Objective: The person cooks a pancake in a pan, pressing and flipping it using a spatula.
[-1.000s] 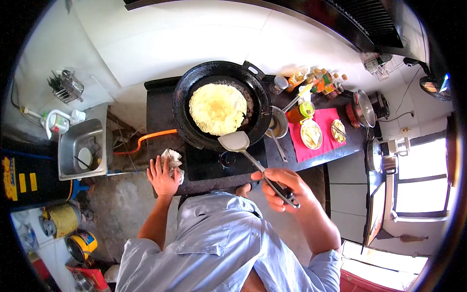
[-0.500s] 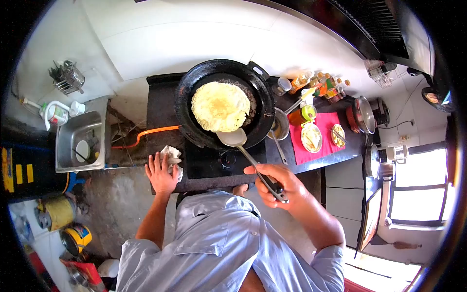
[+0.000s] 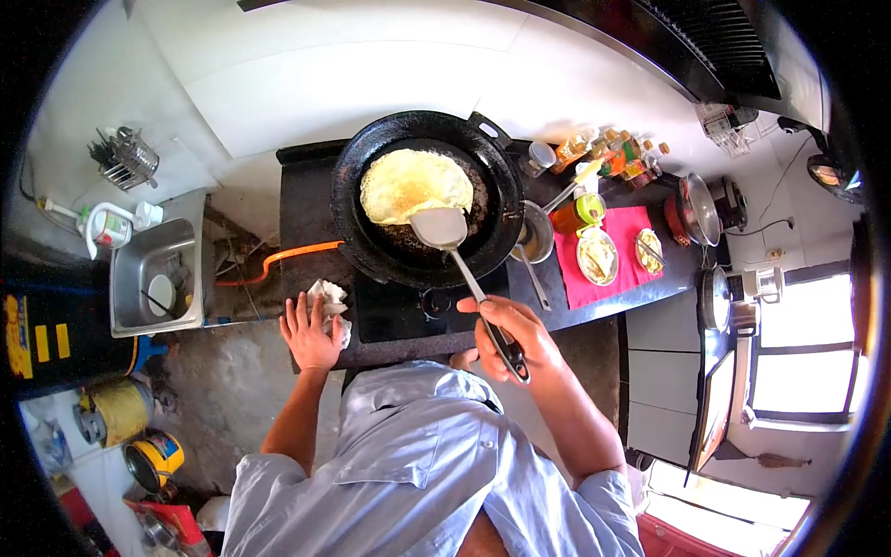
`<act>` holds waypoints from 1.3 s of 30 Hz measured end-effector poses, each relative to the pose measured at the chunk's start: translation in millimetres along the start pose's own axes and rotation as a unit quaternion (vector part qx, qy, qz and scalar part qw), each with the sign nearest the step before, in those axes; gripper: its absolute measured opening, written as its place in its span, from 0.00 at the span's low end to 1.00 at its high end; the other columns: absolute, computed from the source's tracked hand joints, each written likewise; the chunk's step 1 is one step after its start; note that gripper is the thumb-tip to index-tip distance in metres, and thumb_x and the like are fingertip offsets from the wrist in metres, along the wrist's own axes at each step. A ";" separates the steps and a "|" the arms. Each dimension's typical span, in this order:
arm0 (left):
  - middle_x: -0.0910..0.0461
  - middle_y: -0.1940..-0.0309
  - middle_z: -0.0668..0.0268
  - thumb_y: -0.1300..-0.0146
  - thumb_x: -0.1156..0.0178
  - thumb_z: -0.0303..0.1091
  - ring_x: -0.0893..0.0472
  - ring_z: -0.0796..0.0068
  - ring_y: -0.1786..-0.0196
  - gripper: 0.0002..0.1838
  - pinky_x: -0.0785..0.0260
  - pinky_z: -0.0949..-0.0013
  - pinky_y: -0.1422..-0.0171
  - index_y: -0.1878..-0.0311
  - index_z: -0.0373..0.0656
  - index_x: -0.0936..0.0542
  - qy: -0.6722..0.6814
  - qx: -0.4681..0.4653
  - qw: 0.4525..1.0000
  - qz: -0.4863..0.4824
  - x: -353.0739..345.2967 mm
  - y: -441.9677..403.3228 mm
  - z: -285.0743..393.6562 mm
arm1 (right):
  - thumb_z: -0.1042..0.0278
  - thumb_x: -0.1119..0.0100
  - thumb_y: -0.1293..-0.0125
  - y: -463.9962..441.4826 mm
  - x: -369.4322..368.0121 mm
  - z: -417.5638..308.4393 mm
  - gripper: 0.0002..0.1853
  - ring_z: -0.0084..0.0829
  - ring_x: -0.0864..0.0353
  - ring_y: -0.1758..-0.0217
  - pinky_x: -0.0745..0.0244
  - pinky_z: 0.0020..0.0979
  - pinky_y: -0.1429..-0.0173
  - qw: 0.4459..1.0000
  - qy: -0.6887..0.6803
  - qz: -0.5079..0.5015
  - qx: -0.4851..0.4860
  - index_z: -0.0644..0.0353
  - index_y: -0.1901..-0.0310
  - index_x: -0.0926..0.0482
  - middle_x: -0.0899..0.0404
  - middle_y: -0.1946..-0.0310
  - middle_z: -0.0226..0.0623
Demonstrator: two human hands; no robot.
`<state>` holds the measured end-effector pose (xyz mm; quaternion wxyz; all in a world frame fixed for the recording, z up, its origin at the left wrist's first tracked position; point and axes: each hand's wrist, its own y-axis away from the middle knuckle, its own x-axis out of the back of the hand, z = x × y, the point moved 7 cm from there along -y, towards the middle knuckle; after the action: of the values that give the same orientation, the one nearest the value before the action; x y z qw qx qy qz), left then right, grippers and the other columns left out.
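My right hand (image 3: 513, 342) is wrapped round the black handle of a metal spatula (image 3: 440, 227). The spatula's blade lies over the lower edge of a pale yellow round pancake (image 3: 415, 182), which sits in a large black wok (image 3: 357, 246) on the stove. The pancake's lower edge looks folded or pushed up at the blade. My left hand (image 3: 311, 336) rests with fingers spread on the counter's front edge, beside a crumpled white cloth or tissue (image 3: 331, 302), partly touching it.
A small saucepan (image 3: 535, 232) stands right of the wok. Further right, a red cloth (image 3: 577, 286) bears two bowls of food and a jar. Bottles (image 3: 634, 165) line the wall. An orange hose (image 3: 278, 255) runs left towards a metal sink (image 3: 153, 316).
The spatula has moved from in front of the wok into it, up to the pancake. The pancake has shifted towards the wall, and its near edge has changed shape. My left hand stays put.
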<state>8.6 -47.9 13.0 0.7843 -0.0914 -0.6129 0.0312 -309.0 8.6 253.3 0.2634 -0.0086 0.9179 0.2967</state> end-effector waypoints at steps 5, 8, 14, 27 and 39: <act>0.34 0.19 0.56 0.28 0.43 0.57 0.43 0.44 0.15 0.33 0.55 0.35 0.14 0.25 0.51 0.23 0.002 0.006 1.000 -0.004 -0.9 0.4 -1.3 | 0.59 0.47 0.17 -13.5 10.2 -1.8 0.20 0.28 0.33 0.89 0.38 0.33 0.85 0.999 -0.033 0.028 -0.010 0.69 0.38 0.23 0.25 0.79 0.36; 0.34 0.19 0.57 0.28 0.43 0.57 0.43 0.44 0.15 0.33 0.55 0.36 0.14 0.25 0.52 0.23 0.002 0.007 1.000 -0.003 -0.1 0.5 -1.1 | 0.58 0.48 0.17 -13.5 13.1 -4.0 0.21 0.28 0.33 0.88 0.37 0.32 0.83 0.999 -0.042 0.023 -0.009 0.69 0.38 0.23 0.26 0.79 0.36; 0.34 0.19 0.57 0.28 0.40 0.56 0.42 0.44 0.15 0.33 0.55 0.37 0.13 0.25 0.52 0.23 0.004 0.009 1.000 0.001 1.7 0.4 -0.1 | 0.57 0.49 0.17 7.7 7.7 -20.2 0.23 0.25 0.34 0.86 0.38 0.30 0.82 0.998 -0.046 0.031 0.037 0.72 0.36 0.24 0.28 0.79 0.36; 0.18 0.37 0.57 0.35 0.30 0.35 0.23 0.48 0.31 0.20 0.34 0.41 0.26 0.40 0.49 0.14 0.162 -0.033 0.964 0.210 117.7 -64.9 18.7 | 0.62 0.54 0.15 46.1 21.6 8.4 0.21 0.26 0.35 0.90 0.38 0.29 0.84 0.991 -0.059 0.044 0.111 0.71 0.35 0.23 0.30 0.85 0.37; 0.11 0.59 0.56 0.36 0.30 0.43 0.14 0.49 0.50 0.15 0.22 0.51 0.42 0.54 0.44 0.10 0.079 -0.228 0.966 -0.097 95.8 -219.9 173.9 | 0.57 0.50 0.19 67.2 19.8 24.5 0.24 0.23 0.38 0.89 0.41 0.27 0.82 0.992 -0.010 0.070 0.102 0.73 0.39 0.22 0.32 0.85 0.34</act>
<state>-149.8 -230.0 184.9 0.7876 -0.2100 -0.5462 -0.1930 -325.9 80.2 263.1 0.2506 0.0855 0.9390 0.2194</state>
